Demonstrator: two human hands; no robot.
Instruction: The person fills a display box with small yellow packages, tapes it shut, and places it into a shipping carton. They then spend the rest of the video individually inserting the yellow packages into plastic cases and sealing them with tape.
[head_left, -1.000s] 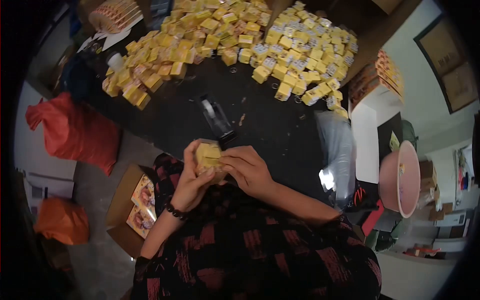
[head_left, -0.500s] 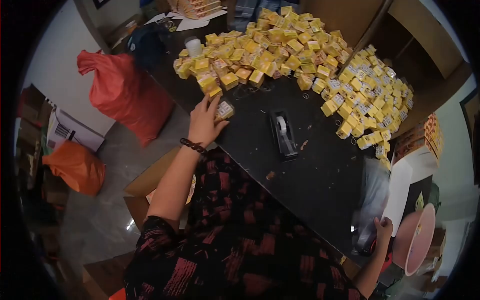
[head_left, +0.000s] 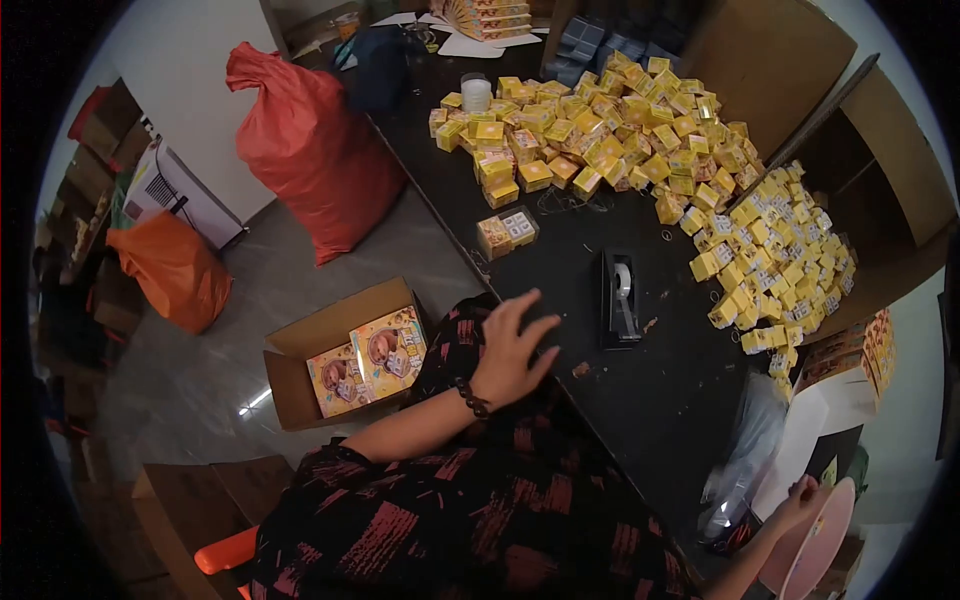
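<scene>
My left hand (head_left: 512, 352), with a beaded bracelet (head_left: 472, 398) on the wrist, is over the near edge of the black table (head_left: 660, 410). Its fingers are spread and hold nothing. Beyond it, two small printed boxes (head_left: 508, 232) stand side by side near the table's left edge. A black tape dispenser (head_left: 621, 305) sits to the right of that hand. At the lower right, my right hand (head_left: 797, 505) has its fingers pinched together beside the pink basin (head_left: 822, 540) and an open white box (head_left: 790, 455). Whatever is between those fingers is too small to make out.
Many small yellow boxes (head_left: 600, 135) are heaped at the back, next to a pile of yellow-and-white cubes (head_left: 770, 240). A white cup (head_left: 476, 95) and clear plastic bags (head_left: 745, 450) are on the table. A carton (head_left: 290, 390) and a red sack (head_left: 320, 150) stand on the floor.
My left hand has let go of the small box at the table's left edge and drawn back toward my body. My right hand has moved from the plastic bags toward the basin. The view has shifted.
</scene>
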